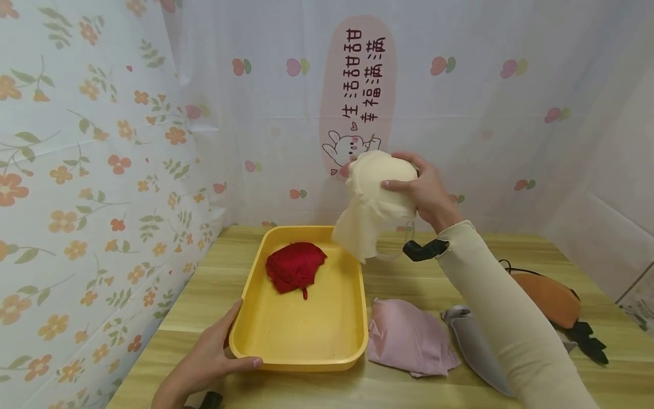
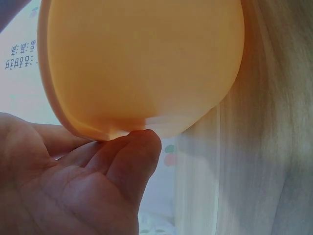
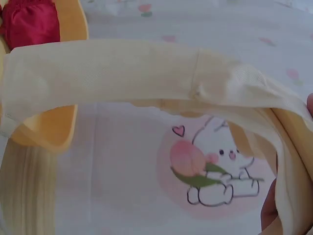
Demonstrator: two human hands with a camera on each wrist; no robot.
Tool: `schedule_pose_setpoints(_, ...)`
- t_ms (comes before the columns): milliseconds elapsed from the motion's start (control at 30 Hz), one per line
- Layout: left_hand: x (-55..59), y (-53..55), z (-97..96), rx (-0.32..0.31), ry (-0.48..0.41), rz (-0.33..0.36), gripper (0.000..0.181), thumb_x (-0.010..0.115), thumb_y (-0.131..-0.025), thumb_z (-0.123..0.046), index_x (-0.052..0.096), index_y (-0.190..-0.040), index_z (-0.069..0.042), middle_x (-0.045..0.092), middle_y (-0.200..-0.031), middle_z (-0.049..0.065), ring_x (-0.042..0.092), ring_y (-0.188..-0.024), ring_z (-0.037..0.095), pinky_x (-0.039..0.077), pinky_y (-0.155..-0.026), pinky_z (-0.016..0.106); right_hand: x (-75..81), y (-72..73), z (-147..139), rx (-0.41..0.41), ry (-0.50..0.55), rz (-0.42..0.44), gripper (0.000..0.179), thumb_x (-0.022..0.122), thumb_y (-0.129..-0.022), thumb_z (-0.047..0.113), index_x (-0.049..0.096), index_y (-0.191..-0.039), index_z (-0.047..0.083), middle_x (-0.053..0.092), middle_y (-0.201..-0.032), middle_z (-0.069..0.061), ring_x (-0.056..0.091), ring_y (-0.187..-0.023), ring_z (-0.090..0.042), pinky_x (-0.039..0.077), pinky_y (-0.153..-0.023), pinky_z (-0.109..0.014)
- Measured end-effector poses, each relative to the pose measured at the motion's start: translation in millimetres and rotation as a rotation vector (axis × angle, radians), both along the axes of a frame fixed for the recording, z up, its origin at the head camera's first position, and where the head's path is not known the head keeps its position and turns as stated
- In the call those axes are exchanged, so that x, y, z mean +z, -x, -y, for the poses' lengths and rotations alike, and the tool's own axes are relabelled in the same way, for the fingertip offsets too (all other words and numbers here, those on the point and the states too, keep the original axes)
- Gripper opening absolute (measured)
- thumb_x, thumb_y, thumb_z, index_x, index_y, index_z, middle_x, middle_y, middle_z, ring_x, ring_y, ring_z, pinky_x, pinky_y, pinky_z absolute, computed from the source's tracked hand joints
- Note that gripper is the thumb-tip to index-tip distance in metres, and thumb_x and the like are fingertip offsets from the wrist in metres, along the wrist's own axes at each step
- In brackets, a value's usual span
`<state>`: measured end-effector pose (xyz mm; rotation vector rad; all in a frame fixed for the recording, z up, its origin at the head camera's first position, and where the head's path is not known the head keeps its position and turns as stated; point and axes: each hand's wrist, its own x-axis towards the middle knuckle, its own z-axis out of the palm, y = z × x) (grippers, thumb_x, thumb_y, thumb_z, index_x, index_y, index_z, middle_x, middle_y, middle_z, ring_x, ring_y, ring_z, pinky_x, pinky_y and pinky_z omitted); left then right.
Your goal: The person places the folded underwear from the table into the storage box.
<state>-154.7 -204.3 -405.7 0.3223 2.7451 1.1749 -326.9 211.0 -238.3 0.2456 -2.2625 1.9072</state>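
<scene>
At the back, above the table, my right hand (image 1: 426, 190) grips a cream bra (image 1: 385, 176) by its cups. Part of the bra's band hangs down beside the tray's far right corner. Close up in the right wrist view, the cream band (image 3: 112, 73) stretches across, with only bits of fingers showing at the right edge. My left hand (image 1: 214, 352) holds the near left corner of a yellow tray (image 1: 301, 363), thumb at the front and fingers along the left side. In the left wrist view its fingers (image 2: 134, 161) touch the tray's wall. A red satin garment (image 1: 296, 264) lies bunched inside the tray.
Right of the tray lies a folded pink garment (image 1: 411, 338). Beyond it are a grey garment (image 1: 475, 346), partly under my right forearm, and an orange piece (image 1: 546, 298) with black cord and black trim. Patterned curtains (image 1: 276, 113) hang behind and to the left.
</scene>
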Motion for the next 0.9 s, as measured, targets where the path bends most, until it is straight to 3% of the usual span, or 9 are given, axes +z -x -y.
schedule_pose_setpoints(233, 0.3, 0.3, -0.7, -0.004, -0.023, 0.007, 0.123, 0.087, -0.073, -0.046, 0.013, -0.161, -0.001, 0.028, -0.164, 0.022, 0.043, -0.144, 0.033, 0.04, -0.11, 0.028, -4.6, 9.3, 34, 0.016, -0.019, -0.018, 0.075, 0.084, -0.079, 0.003, 0.052, -0.145, 0.021, 0.042, -0.152, -0.009, 0.05, -0.123, -0.028, 0.057, -0.083, -0.029)
schedule_pose_setpoints(467, 0.7, -0.1, -2.1, 0.01, 0.005, 0.02, 0.124, 0.087, -0.073, -0.049, 0.013, -0.161, -0.002, 0.028, -0.164, 0.022, 0.042, -0.145, 0.035, 0.042, -0.114, 0.044, -16.6, 14.5, 67, 0.03, -0.022, -0.051, 0.074, 0.086, -0.073, -0.002, 0.057, -0.138, 0.016, 0.046, -0.156, -0.001, 0.046, -0.131, -0.028, 0.05, -0.103, -0.046)
schedule_pose_setpoints(567, 0.5, -0.1, -1.9, 0.006, 0.001, 0.021, 0.124, 0.087, -0.073, -0.048, 0.013, -0.161, -0.002, 0.028, -0.164, 0.022, 0.043, -0.145, 0.034, 0.043, -0.112, 0.037, -23.2, 16.3, 79, 0.033, -0.021, -0.067, 0.073, 0.086, -0.072, -0.003, 0.058, -0.137, 0.013, 0.044, -0.158, 0.001, 0.043, -0.137, -0.028, 0.044, -0.111, -0.05)
schedule_pose_setpoints(667, 0.3, -0.1, -1.6, 0.005, -0.008, 0.02, 0.123, 0.087, -0.073, -0.047, 0.013, -0.161, -0.002, 0.028, -0.164, 0.022, 0.043, -0.144, 0.033, 0.042, -0.11, 0.03, -31.1, 18.7, 91, 0.023, -0.029, -0.062, 0.073, 0.087, -0.071, -0.002, 0.059, -0.136, 0.014, 0.046, -0.155, -0.002, 0.043, -0.136, -0.03, 0.042, -0.112, -0.052)
schedule_pose_setpoints(900, -0.7, -1.0, -2.3, 0.008, -0.006, 0.012, 0.123, 0.087, -0.073, -0.047, 0.014, -0.161, -0.001, 0.029, -0.164, 0.022, 0.044, -0.144, 0.033, 0.042, -0.109, 0.028, -54.1, 20.1, 120, 0.007, -0.05, 0.0, 0.074, 0.088, -0.072, 0.002, 0.058, -0.138, 0.016, 0.05, -0.149, -0.007, 0.048, -0.13, -0.031, 0.043, -0.112, -0.049)
